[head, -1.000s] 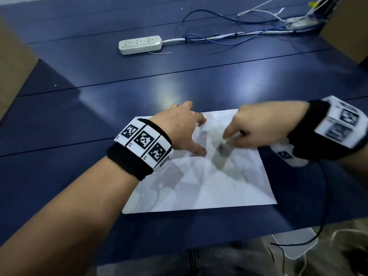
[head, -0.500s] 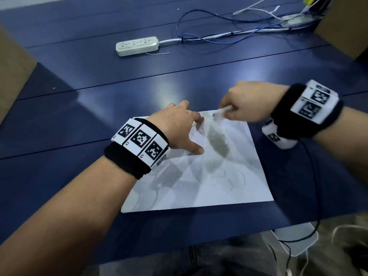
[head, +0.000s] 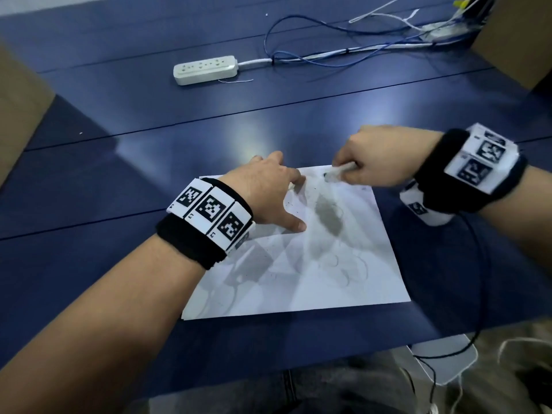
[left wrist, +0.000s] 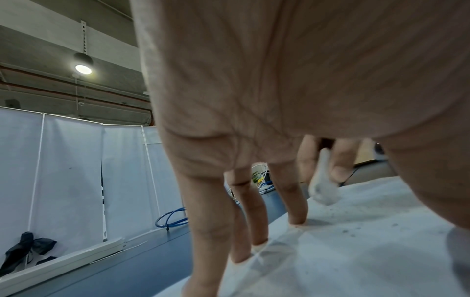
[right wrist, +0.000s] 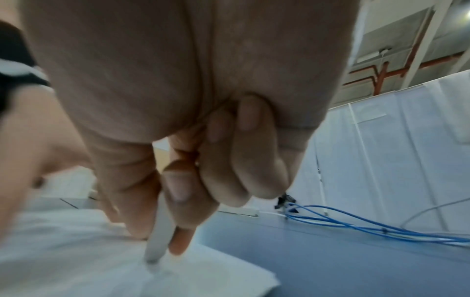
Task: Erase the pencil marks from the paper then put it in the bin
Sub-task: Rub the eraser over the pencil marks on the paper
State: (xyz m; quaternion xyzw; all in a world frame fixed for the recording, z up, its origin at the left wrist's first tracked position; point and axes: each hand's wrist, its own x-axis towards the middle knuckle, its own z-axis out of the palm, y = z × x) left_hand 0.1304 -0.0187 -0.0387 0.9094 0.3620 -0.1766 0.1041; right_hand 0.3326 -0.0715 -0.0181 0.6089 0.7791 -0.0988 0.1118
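A white sheet of paper [head: 313, 279] with faint pencil loops and eraser crumbs lies on the blue table [head: 89, 189]. My left hand [head: 268, 189] presses its spread fingertips [left wrist: 296, 219] on the sheet's upper left part, holding it flat. My right hand [head: 373, 156] pinches a white eraser [head: 339, 171] between thumb and fingers, its smudged tip on the paper's far edge. The eraser [left wrist: 323, 186] shows beyond my left fingers, and the eraser [right wrist: 157, 237] touches the paper [right wrist: 76, 261] in the right wrist view. No bin is in view.
A white power strip [head: 206, 69] lies at the back of the table, with blue and white cables [head: 328, 55] running right. Brown cardboard [head: 519, 37] stands at the far right and another piece [head: 18, 115] at the left. A black cable [head: 478, 294] hangs from my right wrist.
My right hand carried the eraser from the middle of the sheet up to its far edge a second ago and stays there now. My left hand kept pressing the paper.
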